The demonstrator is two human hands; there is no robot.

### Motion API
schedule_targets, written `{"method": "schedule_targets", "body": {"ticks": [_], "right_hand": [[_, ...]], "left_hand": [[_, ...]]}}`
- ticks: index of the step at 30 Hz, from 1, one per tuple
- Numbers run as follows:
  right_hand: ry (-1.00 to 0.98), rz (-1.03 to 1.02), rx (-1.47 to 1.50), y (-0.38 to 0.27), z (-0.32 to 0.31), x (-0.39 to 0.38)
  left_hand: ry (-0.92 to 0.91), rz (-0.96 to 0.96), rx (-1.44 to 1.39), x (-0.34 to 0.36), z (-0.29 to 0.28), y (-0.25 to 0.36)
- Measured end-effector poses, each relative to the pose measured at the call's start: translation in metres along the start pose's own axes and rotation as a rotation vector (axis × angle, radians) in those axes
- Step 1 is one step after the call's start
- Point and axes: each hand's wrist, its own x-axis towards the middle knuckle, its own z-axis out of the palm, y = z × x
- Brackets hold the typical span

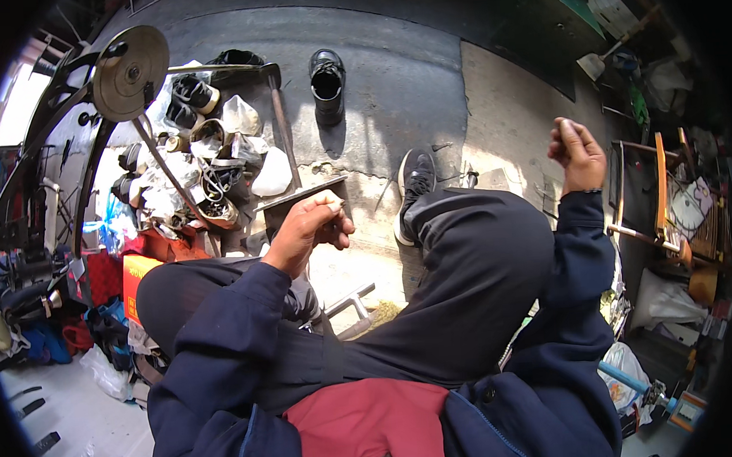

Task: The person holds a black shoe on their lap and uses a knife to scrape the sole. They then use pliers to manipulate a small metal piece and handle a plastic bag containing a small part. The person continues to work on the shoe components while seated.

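Observation:
My left hand (312, 231) is raised over my left knee, thumb and fingertips pinched together. A tiny pale speck shows at its fingertips, too small to name. Out to the right, my right hand (579, 155) is held up beyond my right knee, also closed in a pinch. Whatever may be between those fingers cannot be made out. On the dark floor ahead, apart from both hands, stands a single black shoe (327, 86) with its opening up.
At the left stands a black metal machine with a round handwheel (131, 73). Beside it lies a heap of shoes and plastic bags (205, 166). A metal stand (302, 192) is near my left hand. A wooden frame (660, 184) and clutter line the right side.

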Motion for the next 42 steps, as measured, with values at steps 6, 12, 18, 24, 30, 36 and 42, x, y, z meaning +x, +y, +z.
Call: {"method": "schedule_targets", "body": {"ticks": [6,12,18,24,30,36,42], "right_hand": [[-0.225,0.263,-0.717,0.219,-0.007,-0.19],[-0.862,0.727,-0.775,0.335,0.035,-0.349],[-0.388,0.752,-0.667,0.31,0.014,-0.306],[-0.124,0.753,-0.58,0.328,0.012,-0.287],[-0.274,0.919,-0.647,0.333,0.011,-0.313],[-0.665,1.066,-0.727,0.314,0.017,-0.357],[-0.397,1.013,-0.641,0.306,0.01,-0.348]], "left_hand": [[0.061,-0.017,0.047,0.001,-0.002,-0.007],[0.11,-0.016,0.128,0.003,0.006,-0.017],[0.142,-0.076,0.158,0.014,0.006,-0.019],[0.206,-0.077,0.23,0.018,0.012,-0.02],[0.235,-0.11,0.277,0.02,0.016,-0.021],[0.243,-0.137,0.286,0.021,0.016,-0.024],[0.238,-0.158,0.296,0.022,0.016,-0.025]]}}
